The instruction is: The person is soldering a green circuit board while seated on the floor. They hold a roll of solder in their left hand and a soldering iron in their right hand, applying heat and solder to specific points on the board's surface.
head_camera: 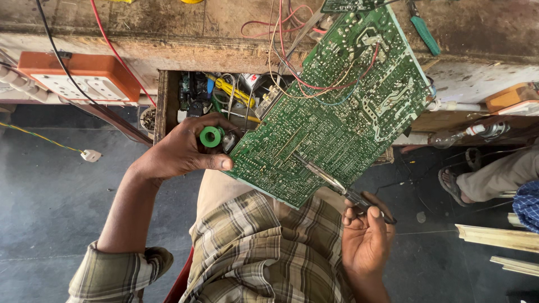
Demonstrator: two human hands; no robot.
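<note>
Green and crowded with silver solder traces, the circuit board tilts from the person's lap up to the counter edge, solder side up. The left hand has its grip closed on the board's lower left edge, thumb pressed on top, and the same hand holds a small green spool against its fingers. The right hand has its grip closed on the dark handle of a soldering iron, whose thin metal tip lies on the board near its lower middle. Red and pale wires loop off the board's upper left. An open drawer of tools sits behind the left hand. An orange socket box hangs on the counter's front, well left.
</note>
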